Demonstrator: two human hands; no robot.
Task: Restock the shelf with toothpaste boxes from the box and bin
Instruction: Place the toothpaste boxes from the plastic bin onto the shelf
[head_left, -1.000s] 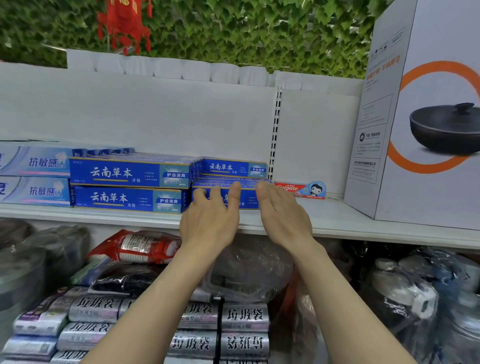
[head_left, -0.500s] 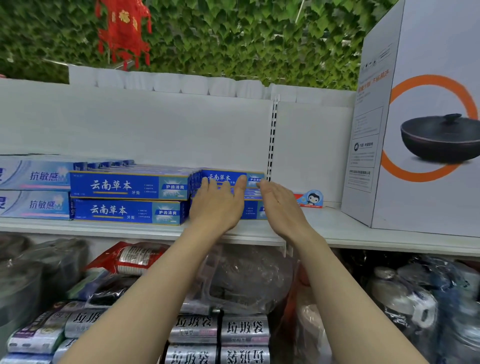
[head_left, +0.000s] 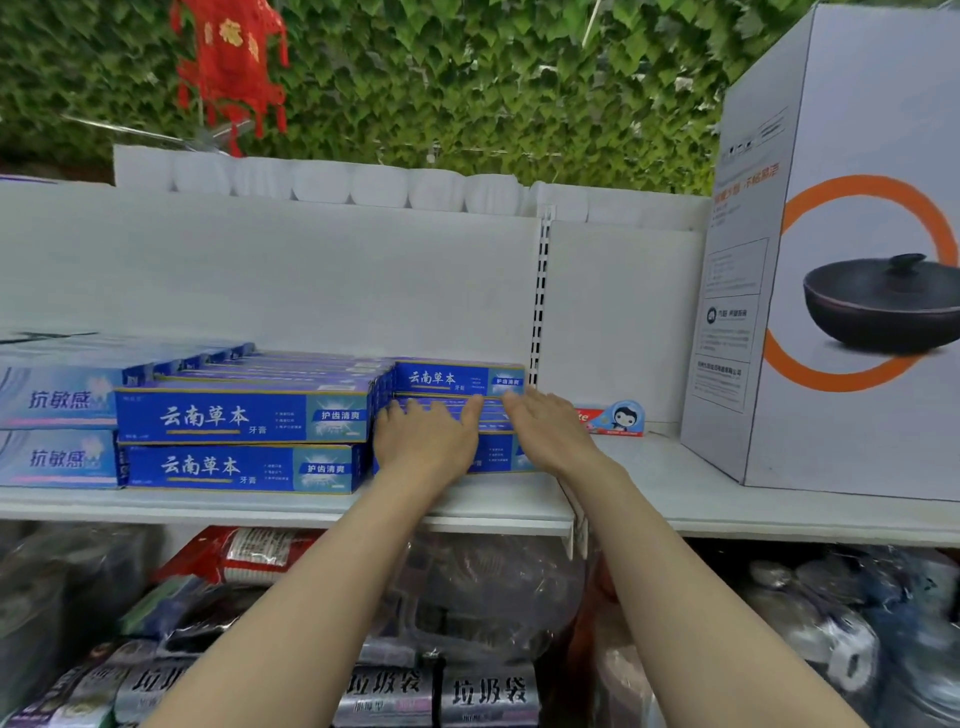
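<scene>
On shelf (head_left: 291, 506) — both hands (head_left: 423, 439) press toothpaste boxes (head_left: 457, 378).

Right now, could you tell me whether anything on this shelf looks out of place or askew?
Yes: the right-hand stack of blue toothpaste boxes is uneven, its middle boxes skewed under the top one; both hands, left hand and right hand, press flat against it. A lone red toothpaste box lies apart, further back on the shelf.

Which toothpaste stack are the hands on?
The right-hand dark blue stack, beside the shelf upright. Left hand and right hand rest flat against its front; the wider dark blue stack and the pale boxes go untouched.
</scene>
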